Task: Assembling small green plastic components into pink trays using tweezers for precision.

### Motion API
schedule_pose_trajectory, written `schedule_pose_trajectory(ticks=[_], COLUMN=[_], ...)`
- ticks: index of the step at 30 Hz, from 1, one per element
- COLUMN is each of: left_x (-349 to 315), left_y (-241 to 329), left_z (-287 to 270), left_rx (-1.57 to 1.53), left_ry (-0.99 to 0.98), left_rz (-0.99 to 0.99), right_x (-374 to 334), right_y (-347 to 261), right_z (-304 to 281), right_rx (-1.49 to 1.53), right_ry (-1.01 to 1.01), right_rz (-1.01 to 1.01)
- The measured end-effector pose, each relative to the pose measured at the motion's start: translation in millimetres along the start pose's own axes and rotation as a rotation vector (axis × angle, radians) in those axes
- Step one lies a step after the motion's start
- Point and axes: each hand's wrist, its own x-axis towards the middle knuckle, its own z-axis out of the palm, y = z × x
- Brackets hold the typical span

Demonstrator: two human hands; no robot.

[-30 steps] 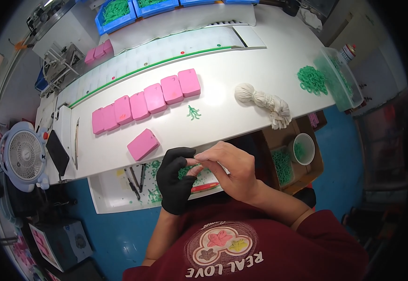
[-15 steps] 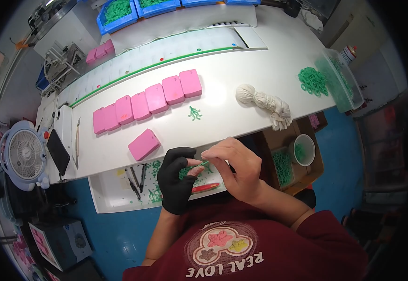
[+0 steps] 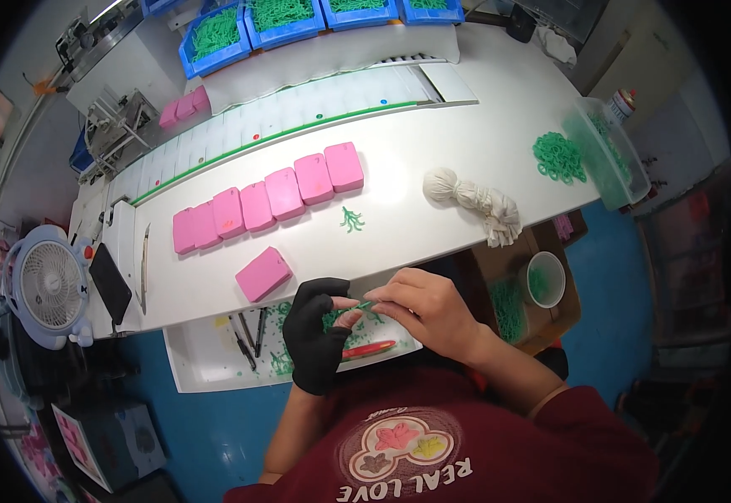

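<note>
My left hand (image 3: 315,335), in a black fingerless glove, and my bare right hand (image 3: 428,308) meet just below the white table's near edge (image 3: 215,302). Together they pinch a small green plastic sprig (image 3: 364,307) between the fingertips. Under the hands lies a white tray (image 3: 206,352) with loose green sprigs, a red tool (image 3: 370,348) and dark pens (image 3: 248,335). A single pink block (image 3: 263,273) lies on the table just left of my left hand. Another green sprig (image 3: 351,220) rests on the table farther off.
A row of several pink blocks (image 3: 265,201) crosses the table. A white yarn bundle (image 3: 474,201) and a heap of green pieces (image 3: 558,158) lie at right, beside a clear bin (image 3: 609,155). Blue bins (image 3: 282,21) line the back. A small fan (image 3: 47,285) stands at left.
Both hands stay together at the tray. The right hand's fingers have shifted slightly over the green sprig; nothing else has moved.
</note>
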Motion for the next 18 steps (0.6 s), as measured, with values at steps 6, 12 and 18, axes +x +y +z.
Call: schedule_pose_trajectory(ticks=[6, 12, 18], left_x=[6.5, 6.2, 22.6], left_y=[-0.9, 2.7, 27.3], left_z=[0.6, -2.7, -6.8], left_rx=[0.003, 0.089, 0.244], left_ry=[0.014, 0.131, 0.110], left_rz=[0.038, 0.105, 0.256], right_x=[8.4, 35.3, 49.0], right_y=[1.0, 14.0, 56.8], right_z=[-0.5, -13.0, -4.6], right_rx=[0.006, -0.213, -0.366], right_ry=[0.026, 0.308, 0.228], right_rz=[-0.034, -0.049, -0.083])
